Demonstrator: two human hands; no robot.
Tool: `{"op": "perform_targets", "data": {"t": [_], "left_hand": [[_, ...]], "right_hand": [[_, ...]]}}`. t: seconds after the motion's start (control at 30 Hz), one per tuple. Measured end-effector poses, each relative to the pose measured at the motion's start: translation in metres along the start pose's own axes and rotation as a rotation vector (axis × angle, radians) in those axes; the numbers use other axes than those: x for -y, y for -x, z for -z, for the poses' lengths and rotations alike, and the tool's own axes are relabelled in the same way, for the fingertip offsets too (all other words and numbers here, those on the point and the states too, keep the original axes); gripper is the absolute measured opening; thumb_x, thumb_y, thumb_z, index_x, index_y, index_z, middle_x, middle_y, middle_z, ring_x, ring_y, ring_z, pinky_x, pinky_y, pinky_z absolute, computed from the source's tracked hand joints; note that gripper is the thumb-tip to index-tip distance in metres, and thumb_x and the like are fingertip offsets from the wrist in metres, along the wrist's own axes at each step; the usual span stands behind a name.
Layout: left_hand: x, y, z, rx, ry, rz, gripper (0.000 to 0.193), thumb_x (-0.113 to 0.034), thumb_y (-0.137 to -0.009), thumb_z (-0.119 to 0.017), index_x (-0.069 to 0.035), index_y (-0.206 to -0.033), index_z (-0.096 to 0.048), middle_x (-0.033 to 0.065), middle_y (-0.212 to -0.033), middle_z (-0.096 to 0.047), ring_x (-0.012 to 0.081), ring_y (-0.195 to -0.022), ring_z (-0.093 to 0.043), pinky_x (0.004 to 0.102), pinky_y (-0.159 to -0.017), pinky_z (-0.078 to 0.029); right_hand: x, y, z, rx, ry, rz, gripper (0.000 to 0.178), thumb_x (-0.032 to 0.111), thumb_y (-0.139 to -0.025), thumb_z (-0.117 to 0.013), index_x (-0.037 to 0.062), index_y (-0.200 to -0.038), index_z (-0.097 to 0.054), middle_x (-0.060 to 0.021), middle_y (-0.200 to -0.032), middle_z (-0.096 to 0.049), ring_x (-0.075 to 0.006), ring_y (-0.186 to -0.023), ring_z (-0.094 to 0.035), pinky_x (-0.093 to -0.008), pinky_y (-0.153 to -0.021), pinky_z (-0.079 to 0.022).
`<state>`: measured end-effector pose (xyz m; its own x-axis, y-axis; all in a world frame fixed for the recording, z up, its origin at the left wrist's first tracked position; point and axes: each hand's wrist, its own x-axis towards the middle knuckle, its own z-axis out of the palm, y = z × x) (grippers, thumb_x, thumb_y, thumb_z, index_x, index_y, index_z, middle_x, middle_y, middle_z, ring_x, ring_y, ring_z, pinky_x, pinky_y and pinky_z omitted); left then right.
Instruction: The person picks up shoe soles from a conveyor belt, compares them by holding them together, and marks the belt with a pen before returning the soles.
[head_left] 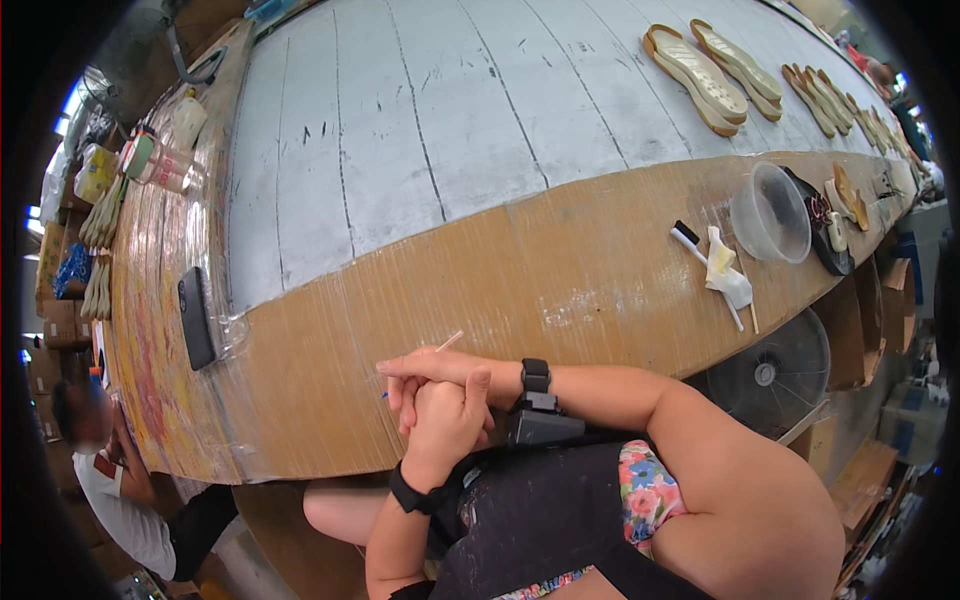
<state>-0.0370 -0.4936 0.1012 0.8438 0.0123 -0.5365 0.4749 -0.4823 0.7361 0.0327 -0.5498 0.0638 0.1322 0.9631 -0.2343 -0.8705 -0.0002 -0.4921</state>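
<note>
Over the near edge of the cardboard-covered table, my two hands meet and touch. My left hand (pixel 447 414) is closed with its thumb raised, pressed against the other hand; anything inside its fingers is hidden. My right hand (pixel 430 368) lies across it from the right, fingers bent. A thin white stick (pixel 450 341) sticks out above my right hand, and a small blue tip shows at the hand's far side, apparently the stick's other end. Whether it is a pen or a fine brush I cannot make out.
On the table lie a black phone (pixel 196 318), a black-headed brush (pixel 686 235), a stained cloth (pixel 729 270) and a clear plastic tub (pixel 770 212). Shoe soles (pixel 697 80) stand on the ruled grey surface (pixel 400 130). A person (pixel 125 490) sits at the left.
</note>
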Motion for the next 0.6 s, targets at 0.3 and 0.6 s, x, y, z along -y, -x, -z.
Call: {"op": "perform_targets", "data": {"t": [0.3,0.6], "left_hand": [[0.013,-0.008,-0.016,-0.353,-0.191,-0.284,0.059,-0.037,-0.090,-0.039,0.002,-0.049,-0.057,0.0081,-0.039,-0.050,0.0207,-0.036,-0.052,0.0285,-0.038,-0.041],[-0.003,-0.002,0.022,0.304,-0.070,-0.370,0.026,-0.020,-0.080,-0.059,0.005,-0.076,-0.063,0.0128,-0.066,-0.063,0.0163,-0.066,-0.062,0.0262,-0.063,-0.048]], "right_hand": [[0.004,0.000,0.007,-0.054,0.145,0.111,0.043,0.037,-0.083,-0.051,0.0016,-0.058,-0.055,-0.0108,-0.052,-0.056,-0.0199,-0.051,-0.057,-0.0285,-0.053,-0.047],[0.000,0.013,-0.001,-0.055,-0.152,0.066,0.026,0.028,-0.084,-0.051,0.0026,-0.080,-0.054,-0.0098,-0.073,-0.060,-0.0152,-0.071,-0.058,-0.0263,-0.058,-0.047]]}}
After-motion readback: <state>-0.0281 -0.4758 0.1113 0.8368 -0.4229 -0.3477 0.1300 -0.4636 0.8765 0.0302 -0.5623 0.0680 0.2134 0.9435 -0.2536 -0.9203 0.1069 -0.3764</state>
